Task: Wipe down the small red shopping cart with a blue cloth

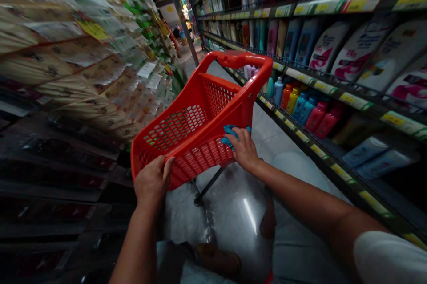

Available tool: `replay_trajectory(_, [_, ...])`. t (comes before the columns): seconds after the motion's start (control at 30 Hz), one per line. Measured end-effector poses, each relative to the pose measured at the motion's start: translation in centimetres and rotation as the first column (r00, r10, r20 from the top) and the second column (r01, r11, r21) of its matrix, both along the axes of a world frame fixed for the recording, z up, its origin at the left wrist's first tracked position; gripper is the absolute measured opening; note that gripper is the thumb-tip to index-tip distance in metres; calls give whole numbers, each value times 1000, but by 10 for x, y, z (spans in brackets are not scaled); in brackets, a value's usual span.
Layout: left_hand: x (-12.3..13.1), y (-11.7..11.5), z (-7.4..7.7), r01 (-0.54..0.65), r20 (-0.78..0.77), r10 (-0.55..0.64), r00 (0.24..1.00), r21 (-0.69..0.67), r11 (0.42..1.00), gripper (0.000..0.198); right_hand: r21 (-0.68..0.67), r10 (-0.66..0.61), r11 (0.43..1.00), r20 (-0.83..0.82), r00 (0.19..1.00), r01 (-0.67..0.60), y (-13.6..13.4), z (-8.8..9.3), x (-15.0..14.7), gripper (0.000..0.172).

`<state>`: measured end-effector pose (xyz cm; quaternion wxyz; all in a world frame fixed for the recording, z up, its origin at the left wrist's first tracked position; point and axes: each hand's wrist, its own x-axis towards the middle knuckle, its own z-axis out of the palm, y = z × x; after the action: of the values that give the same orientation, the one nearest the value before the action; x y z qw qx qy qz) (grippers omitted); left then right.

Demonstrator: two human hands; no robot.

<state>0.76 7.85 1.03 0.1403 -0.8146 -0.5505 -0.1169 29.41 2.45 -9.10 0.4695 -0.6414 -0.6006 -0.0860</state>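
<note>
A red plastic shopping cart (pixel 191 155) with perforated sides stands in front of me, its handle at the far end. My left hand (pixel 151 181) grips the rim at the cart's near left corner, thumb along the top edge and the other fingers partly hidden. A blue cloth (pixel 231 132) is bunched under the fingers of my right hand (pixel 244 148), which presses it against the cart's side wall near the handle end. The basket's visible inside holds nothing that I can make out.
On the right run shelves (pixel 347 97) of shampoo and lotion bottles. Packaged goods (pixel 83 52) are stacked along the left, close to the cart. A dark post (pixel 182 12) stands farther down the aisle. Grey shiny floor (pixel 227 213) lies beneath the cart.
</note>
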Motion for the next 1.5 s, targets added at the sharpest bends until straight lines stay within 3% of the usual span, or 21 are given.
replay_trajectory(0.07, [2,2,1,19,-6,-19,1000,-28,999,43,18,-23,1000,-31,999,24,12,2,13,40])
replay_trajectory(0.17, [8,7,3,47,-11,-48,999,-59,997,42,116,-137,982,-125,983,151,35,22,35,48])
replay_trajectory(0.27, [12,11,0,64,-14,-65,998,-56,996,45,120,-149,979,-110,983,162,51,31,27,46])
replay_trajectory(0.4, [11,14,-11,76,-10,-76,997,22,997,49,22,93,995,89,992,-96,54,14,-14,39])
replay_trajectory(0.47, [9,15,-16,79,-9,-79,997,64,995,50,-20,199,980,150,968,-199,57,8,-19,42])
replay_trajectory(0.53, [7,16,-19,104,-15,-103,995,75,992,50,-12,153,988,102,983,-152,65,7,-8,41])
replay_trajectory(0.63, [4,18,-20,161,-20,-160,987,50,986,46,10,-140,990,-142,980,143,78,11,14,40])
replay_trajectory(0.7, [4,19,-19,176,-13,-175,984,41,984,43,-1,-228,972,-234,945,235,82,12,13,39])
replay_trajectory(0.8, [7,20,-19,177,-14,-177,984,45,983,42,41,-48,998,-118,992,53,76,8,-13,36])
replay_trajectory(0.9, [9,19,-18,157,-19,-156,988,86,984,45,108,187,976,40,982,-190,71,0,-31,39])
replay_trajectory(0.97, [10,18,-18,147,-19,-146,989,118,982,46,114,186,976,0,983,-184,75,-6,-24,42])
replay_trajectory(1.03, [12,17,-18,147,-29,-145,989,127,981,46,76,14,997,-202,979,2,83,-13,-12,44])
replay_trajectory(1.1, [14,14,-18,139,-40,-135,990,134,981,45,-14,-185,980,-423,887,197,87,-21,-9,47])
replay_trajectory(1.13, [15,13,-17,133,-46,-127,991,137,982,45,-51,-222,973,-487,845,226,86,-24,-14,49])
replay_trajectory(1.17, [17,13,-17,126,-52,-120,991,141,982,44,-72,-202,978,-517,832,194,83,-28,-23,51])
replay_trajectory(1.23, [19,11,-16,108,-61,-101,993,136,985,44,-69,-21,998,-495,868,-15,72,-34,-48,54])
replay_trajectory(1.3, [20,11,-14,96,-66,-90,994,111,989,44,-49,181,973,-457,871,-227,65,-39,-67,56])
replay_trajectory(1.33, [20,11,-14,91,-65,-85,994,101,991,44,-43,214,963,-468,857,-264,65,-42,-70,55])
replay_trajectory(1.4, [20,11,-13,89,-60,-84,995,78,993,44,-69,87,985,-592,802,-158,75,-47,-61,52])
replay_trajectory(1.5, [21,10,-13,88,-56,-85,995,64,994,44,-255,-280,959,-795,538,123,97,-56,-37,47])
